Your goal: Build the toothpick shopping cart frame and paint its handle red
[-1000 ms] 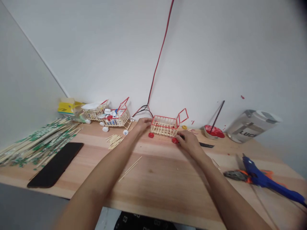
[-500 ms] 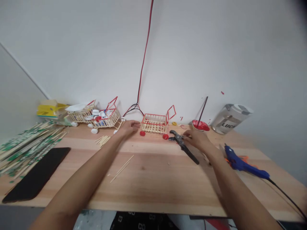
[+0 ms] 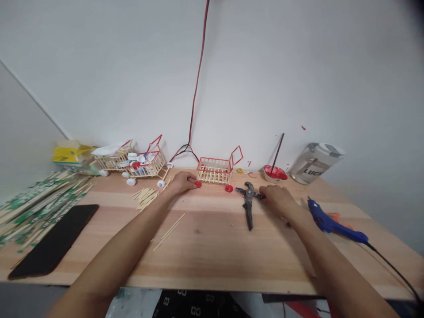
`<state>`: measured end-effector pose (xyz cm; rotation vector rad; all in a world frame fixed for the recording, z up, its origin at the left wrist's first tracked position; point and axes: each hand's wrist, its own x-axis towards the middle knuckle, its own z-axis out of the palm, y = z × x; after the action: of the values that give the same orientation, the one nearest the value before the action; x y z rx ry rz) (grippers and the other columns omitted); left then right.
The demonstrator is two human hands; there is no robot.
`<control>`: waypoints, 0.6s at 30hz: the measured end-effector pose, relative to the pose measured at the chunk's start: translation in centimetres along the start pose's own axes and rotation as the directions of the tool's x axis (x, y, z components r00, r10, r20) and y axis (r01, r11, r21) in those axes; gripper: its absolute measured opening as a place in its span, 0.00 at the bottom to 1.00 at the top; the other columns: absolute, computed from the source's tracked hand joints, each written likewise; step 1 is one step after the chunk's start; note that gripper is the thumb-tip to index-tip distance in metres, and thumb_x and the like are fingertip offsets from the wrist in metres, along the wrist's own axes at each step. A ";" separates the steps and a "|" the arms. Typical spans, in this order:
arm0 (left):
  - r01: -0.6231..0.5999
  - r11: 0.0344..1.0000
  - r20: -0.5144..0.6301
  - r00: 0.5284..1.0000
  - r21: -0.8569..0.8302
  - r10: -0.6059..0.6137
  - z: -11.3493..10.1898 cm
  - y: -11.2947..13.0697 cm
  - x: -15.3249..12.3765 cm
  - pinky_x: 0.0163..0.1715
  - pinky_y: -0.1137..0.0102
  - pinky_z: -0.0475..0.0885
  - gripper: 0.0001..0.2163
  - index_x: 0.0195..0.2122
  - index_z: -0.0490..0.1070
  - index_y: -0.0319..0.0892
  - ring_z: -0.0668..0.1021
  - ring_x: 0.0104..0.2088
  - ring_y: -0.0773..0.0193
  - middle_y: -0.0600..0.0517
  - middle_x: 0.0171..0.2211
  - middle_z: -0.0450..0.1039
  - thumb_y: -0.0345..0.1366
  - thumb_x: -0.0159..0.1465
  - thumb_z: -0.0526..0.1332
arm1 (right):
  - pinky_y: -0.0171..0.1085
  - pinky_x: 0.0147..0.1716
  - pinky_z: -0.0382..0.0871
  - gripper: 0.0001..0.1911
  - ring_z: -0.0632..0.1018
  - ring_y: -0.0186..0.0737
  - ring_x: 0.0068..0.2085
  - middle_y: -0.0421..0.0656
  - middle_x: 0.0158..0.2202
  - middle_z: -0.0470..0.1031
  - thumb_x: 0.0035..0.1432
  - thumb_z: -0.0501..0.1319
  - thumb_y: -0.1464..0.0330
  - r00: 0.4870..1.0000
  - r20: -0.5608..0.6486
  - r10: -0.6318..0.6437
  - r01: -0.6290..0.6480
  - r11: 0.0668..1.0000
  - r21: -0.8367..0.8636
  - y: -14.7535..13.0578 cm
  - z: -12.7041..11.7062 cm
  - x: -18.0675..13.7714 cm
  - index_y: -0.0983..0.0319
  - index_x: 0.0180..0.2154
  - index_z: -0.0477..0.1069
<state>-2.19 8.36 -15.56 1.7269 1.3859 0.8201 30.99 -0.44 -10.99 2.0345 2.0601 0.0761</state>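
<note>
A miniature shopping cart (image 3: pixel 214 171) of thin wooden sticks, with red-painted rims and handle and red cap wheels, stands near the wall. My left hand (image 3: pixel 183 182) is at its left end, fingers closed at the near left wheel (image 3: pixel 198 183); the exact grip is partly hidden. To the right, dark pruning shears (image 3: pixel 249 205) lie on the table with their handles spread. My right hand (image 3: pixel 276 197) has its fingers wrapped round the end of one handle. Two loose sticks (image 3: pixel 168 232) lie between my forearms.
Two more stick carts (image 3: pixel 150 165) stand left, one full of caps, beside a pile of short sticks (image 3: pixel 145 198). Wrapped sticks (image 3: pixel 36 203) and a black phone-like slab (image 3: pixel 54 243) lie far left. A red paint cup (image 3: pixel 273 179), tilted can (image 3: pixel 313 163) and blue glue gun (image 3: pixel 334 227) are right.
My left hand has come lower, onto the cart's near left wheel. The shears have swung round, one handle now toward me and the other in my right hand.
</note>
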 end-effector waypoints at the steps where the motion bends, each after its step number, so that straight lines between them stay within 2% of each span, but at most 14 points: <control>1: 0.000 1.000 -0.005 1.000 0.016 0.000 0.2 0.1 0.0 0.25 0.75 0.67 0.13 0.33 0.78 0.37 0.78 0.28 0.63 0.51 0.28 0.79 0.28 0.43 0.67 | 0.41 0.39 0.60 0.12 0.76 0.52 0.48 0.54 0.44 0.77 0.60 0.54 0.74 1.000 0.011 -0.005 0.005 1.000 -0.003 0.0 -0.1 -0.3 0.64 0.42 0.73; 6: -0.016 0.996 -0.075 0.997 0.084 0.022 1.4 0.9 -0.2 0.25 0.75 0.65 0.12 0.32 0.75 0.37 0.77 0.27 0.64 0.52 0.27 0.78 0.29 0.43 0.69 | 0.41 0.39 0.59 0.12 0.76 0.52 0.48 0.53 0.45 0.77 0.59 0.54 0.74 0.999 0.046 -0.013 0.013 1.000 -0.005 0.5 -0.3 -0.6 0.63 0.43 0.72; 12: -0.053 0.989 -0.127 0.989 0.137 0.070 3.0 2.3 -0.4 0.27 0.75 0.64 0.09 0.28 0.72 0.38 0.75 0.27 0.66 0.54 0.26 0.75 0.26 0.45 0.68 | 0.39 0.33 0.59 0.10 0.78 0.51 0.42 0.51 0.40 0.78 0.54 0.57 0.74 0.995 0.090 -0.032 0.032 0.999 0.008 2.0 -0.5 -0.4 0.62 0.37 0.73; 18: -0.053 0.986 -0.168 0.983 0.156 0.079 4.1 3.6 -0.7 0.26 0.74 0.63 0.08 0.26 0.71 0.39 0.73 0.25 0.67 0.56 0.22 0.72 0.27 0.46 0.68 | 0.38 0.35 0.61 0.13 0.78 0.49 0.43 0.51 0.40 0.78 0.53 0.55 0.77 0.994 0.084 -0.068 0.064 0.997 0.048 1.7 -0.5 -0.5 0.61 0.37 0.74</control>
<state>2.94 6.55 -14.53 1.8612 1.5477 0.9428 32.58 -0.79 -10.12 1.9570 2.0924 -0.0694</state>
